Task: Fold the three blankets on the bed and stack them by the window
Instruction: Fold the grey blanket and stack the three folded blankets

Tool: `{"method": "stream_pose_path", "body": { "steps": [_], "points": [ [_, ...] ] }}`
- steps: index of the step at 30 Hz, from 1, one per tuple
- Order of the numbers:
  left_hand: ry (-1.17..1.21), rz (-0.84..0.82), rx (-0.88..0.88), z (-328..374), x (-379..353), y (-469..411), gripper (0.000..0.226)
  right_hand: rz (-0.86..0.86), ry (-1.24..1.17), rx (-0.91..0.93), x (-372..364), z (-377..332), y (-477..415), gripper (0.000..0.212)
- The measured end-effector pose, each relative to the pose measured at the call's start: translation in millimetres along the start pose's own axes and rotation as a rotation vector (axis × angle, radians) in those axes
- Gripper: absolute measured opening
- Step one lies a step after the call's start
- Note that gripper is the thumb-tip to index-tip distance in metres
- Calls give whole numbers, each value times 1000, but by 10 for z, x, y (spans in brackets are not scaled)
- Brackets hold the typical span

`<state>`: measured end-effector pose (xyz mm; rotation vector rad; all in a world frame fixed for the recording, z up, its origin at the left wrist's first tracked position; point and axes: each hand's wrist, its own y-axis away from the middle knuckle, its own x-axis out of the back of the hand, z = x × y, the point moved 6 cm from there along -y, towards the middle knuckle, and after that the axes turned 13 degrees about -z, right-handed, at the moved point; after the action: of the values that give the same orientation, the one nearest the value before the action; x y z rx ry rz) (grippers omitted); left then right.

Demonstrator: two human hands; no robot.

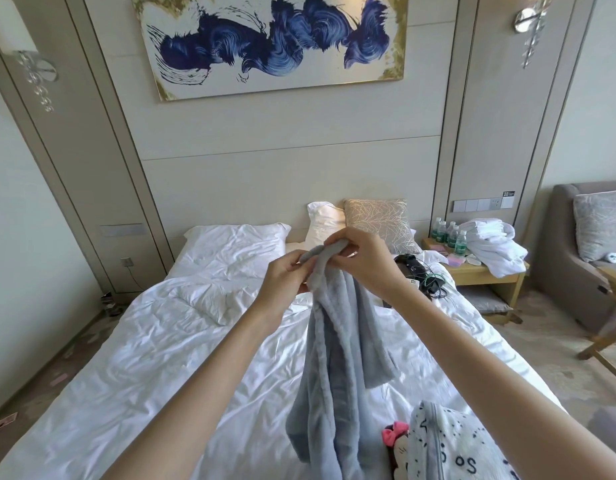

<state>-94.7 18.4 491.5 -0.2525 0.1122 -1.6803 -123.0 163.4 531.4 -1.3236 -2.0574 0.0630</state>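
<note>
While the left hand [286, 277] and right hand [367, 259] each keep a closed grip pinching the bunched edge of the grey blanket [337, 341], it hangs over the bed [154, 341] (likely to find corners).

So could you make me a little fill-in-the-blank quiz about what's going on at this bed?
1. The left hand and right hand pinch the ___ edge of the grey-blue blanket.
2. The plush toy beside the spotted blanket wears a ___ bow.
3. The painting over the bed is white, gold and ___.
Missing words: top; pink; blue.
</note>
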Motion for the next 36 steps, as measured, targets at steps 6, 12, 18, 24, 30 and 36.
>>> {"method": "stream_pose_path", "body": {
  "steps": [6, 12, 18, 24, 30, 36],
  "points": [
    [107, 12, 18, 22, 9, 72, 19, 68, 178, -80, 76, 45, -2, 34],
    [30, -50, -40, 65, -12, 111, 25, 54, 167, -97, 0, 57, -40, 41],
    [-119, 203, -166, 202, 274, 129, 10, -228, -183, -95, -274, 256, 81, 36],
    [-46, 296, -149, 259, 568, 95, 12, -395, -58, -318, -616, 1066, 347, 29],
    [40, 386, -195, 404, 891, 45, 15, -533, 145, -477, -987, 1818, 758, 32],
    [59, 518, -224, 349, 1456, 99, 22, -505, 383, -551, -822, 2110, 926, 26]
  ]
}}
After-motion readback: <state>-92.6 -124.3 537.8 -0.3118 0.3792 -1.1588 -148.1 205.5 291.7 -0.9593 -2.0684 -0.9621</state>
